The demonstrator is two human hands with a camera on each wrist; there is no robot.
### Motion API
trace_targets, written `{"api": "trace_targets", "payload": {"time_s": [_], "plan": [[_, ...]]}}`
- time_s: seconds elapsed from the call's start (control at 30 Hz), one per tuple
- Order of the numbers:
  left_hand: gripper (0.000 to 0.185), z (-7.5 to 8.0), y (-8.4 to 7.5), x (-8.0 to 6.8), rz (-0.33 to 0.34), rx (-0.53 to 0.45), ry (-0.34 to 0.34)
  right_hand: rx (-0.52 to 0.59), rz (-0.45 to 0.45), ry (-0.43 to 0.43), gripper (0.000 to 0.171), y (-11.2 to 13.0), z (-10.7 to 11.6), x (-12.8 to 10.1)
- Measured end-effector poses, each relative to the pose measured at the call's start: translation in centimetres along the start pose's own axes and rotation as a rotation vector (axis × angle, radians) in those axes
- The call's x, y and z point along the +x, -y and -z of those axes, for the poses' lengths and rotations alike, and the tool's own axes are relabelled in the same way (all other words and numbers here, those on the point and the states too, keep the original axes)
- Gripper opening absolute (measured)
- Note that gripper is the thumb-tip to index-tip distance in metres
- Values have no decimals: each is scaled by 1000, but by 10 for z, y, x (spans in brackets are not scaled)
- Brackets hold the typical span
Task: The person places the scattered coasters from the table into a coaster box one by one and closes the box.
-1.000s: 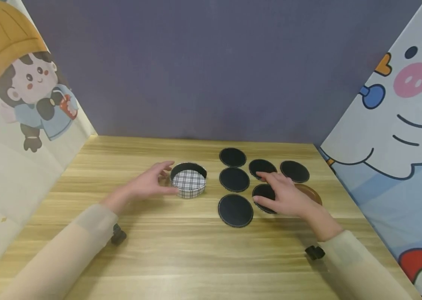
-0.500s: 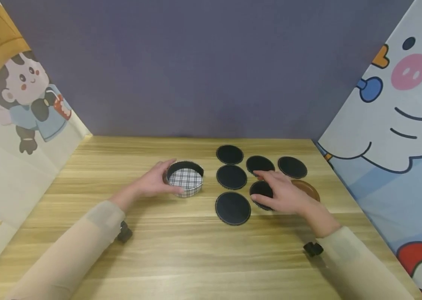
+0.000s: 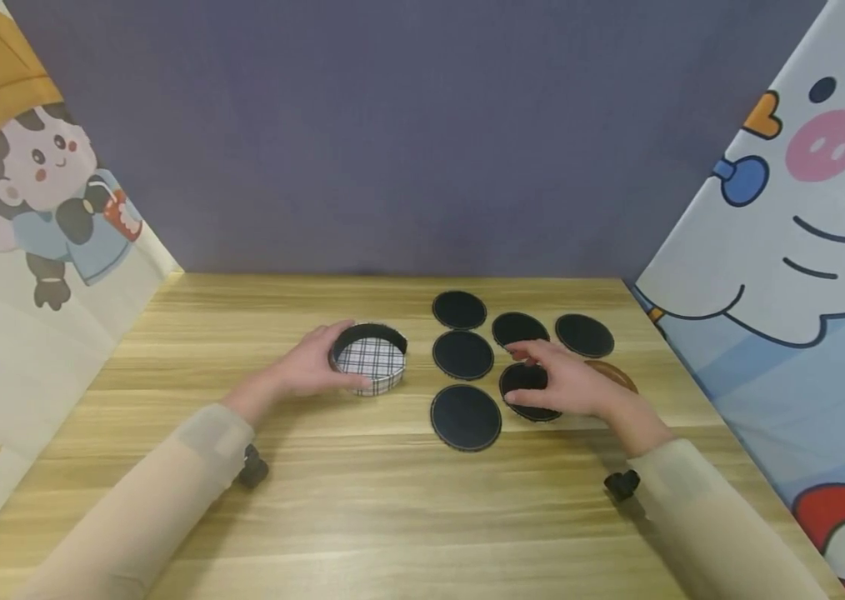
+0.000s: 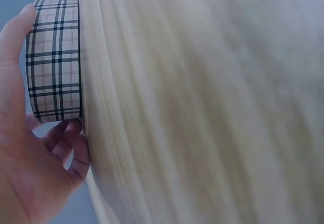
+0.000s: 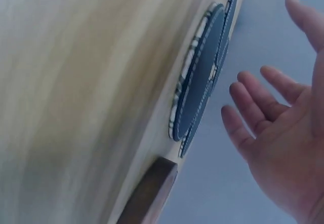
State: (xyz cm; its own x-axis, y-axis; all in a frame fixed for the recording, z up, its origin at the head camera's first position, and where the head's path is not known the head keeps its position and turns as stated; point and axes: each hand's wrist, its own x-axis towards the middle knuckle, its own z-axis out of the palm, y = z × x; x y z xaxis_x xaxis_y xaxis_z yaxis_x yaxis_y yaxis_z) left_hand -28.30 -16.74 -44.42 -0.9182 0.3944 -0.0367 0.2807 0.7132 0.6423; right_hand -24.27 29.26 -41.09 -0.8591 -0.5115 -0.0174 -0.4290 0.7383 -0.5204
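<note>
Though touching overhead, fingers (image 5: 251, 116) clear of coaster (image 5: 198, 79)

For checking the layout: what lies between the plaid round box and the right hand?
In the head view, two black coasters lie between plaid round box and right hand.

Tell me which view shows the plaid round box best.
The head view: the plaid round box shows whole, open top, left hand gripping it. The left wrist view shows only its side wall. The right wrist view misses it.

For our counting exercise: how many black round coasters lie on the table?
6: back one, two right of it, middle, nearest, one under the right hand.
</note>
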Motion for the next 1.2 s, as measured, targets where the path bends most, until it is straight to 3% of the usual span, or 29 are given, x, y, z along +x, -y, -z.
{"api": "trace_targets", "payload": {"time_s": [0.17,0.4,0.77,1.2], "plan": [[129,0,-1,0,22,0,6,52,38,83,92,7,-10,5],[130,0,-1,0,30,-3,12,34,46,174,101,28,-25,14],[131,1,-3,-2,37,-18,23,-136,100,187,114,41,-43,23],[131,-1,-1,-1,34,-21,10,-212,82,209,114,46,-44,26]]}}
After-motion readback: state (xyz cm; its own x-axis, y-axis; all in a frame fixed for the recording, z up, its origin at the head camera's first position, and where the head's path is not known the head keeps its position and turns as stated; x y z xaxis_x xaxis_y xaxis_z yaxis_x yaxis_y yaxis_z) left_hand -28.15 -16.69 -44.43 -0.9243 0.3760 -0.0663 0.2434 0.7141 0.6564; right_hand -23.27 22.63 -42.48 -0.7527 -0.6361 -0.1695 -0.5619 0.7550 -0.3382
